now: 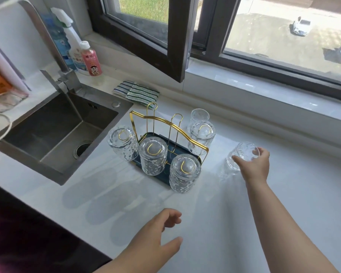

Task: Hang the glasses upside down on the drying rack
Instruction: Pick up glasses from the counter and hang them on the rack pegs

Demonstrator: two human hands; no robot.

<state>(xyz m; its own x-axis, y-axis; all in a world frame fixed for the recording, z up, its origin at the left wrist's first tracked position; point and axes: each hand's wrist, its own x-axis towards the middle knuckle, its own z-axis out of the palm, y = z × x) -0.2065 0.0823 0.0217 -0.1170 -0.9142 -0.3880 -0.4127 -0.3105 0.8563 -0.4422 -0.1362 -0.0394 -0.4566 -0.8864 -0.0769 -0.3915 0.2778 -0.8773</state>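
Observation:
A gold wire drying rack (177, 129) with a dark blue tray (154, 134) stands on the white counter. Several textured glasses hang upside down on its prongs, among them one at the left (122, 143), one at the front (184, 175) and one at the right (202, 137). Two tall prongs at the back are bare. Another glass (200, 115) stands on the counter behind the rack. My right hand (254, 164) grips a loose glass (242, 154) on the counter right of the rack. My left hand (156, 239) hovers open over the near counter, holding nothing.
A steel sink (53, 127) with a tall faucet (47, 42) lies to the left. Bottles (91, 60) stand behind the faucet. Folded striped cloths (136, 91) lie behind the rack. An open window sash (177, 46) juts over the back of the counter.

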